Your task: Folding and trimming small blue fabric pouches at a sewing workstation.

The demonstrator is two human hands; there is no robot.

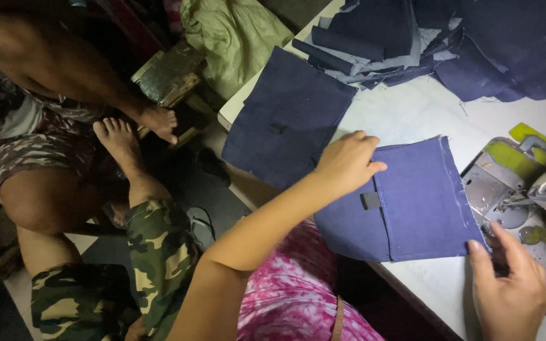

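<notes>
A person at a white sewing desk (412,113) handles a folded piece of blue woven cloth (412,202) that lies flat near the desk's near edge, partly overhanging it on the left; a small grey rectangular tab (370,200) sits at the fold line of the cloth; the left hand (347,163) rests on the cloth's far-left corner, fingers curled together and pinching the folded edge; the right hand (510,290) lies at the cloth's near-right corner, thumb tip touching the corner and the other fingers loosely bent, whether they grip anything cannot be told; just right of the cloth stands a metal sewing machine bed with green-yellow parts (513,170); on the far left of the desk a darker navy square panel of fabric (285,120) hangs over the edge; beyond it, at the far side, lies a heap of cut navy fabric pieces (450,44); a crumpled pale green cloth (235,38) sits on the floor to the left of the desk; further left, a second person in camouflage trousers (153,252) sits with bare feet (121,136) beside a worn wooden stool (169,72); the worker's lap shows a pink patterned garment (292,297).
</notes>
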